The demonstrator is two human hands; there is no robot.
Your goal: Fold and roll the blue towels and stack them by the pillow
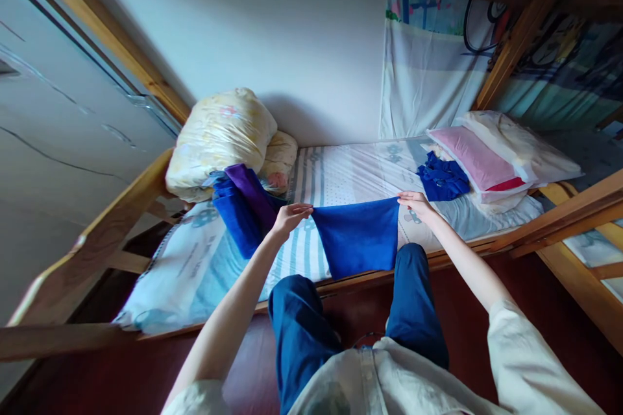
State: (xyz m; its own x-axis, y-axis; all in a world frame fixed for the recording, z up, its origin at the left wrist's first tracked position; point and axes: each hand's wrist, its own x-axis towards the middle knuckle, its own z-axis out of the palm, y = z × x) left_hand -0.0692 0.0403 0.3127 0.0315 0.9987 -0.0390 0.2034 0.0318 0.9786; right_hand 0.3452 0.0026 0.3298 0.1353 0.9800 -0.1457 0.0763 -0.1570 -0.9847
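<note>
The blue cloth (357, 237) hides part of the striped sheet (311, 246) behind it. The crumpled blue garment (442, 178) cannot be identified. The bed frame (574, 207) is cut off at the right edge.

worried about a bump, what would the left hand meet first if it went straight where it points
The left hand points along the blue cloth it pinches, so likely the right hand on the other corner, though depth is unclear.
</note>
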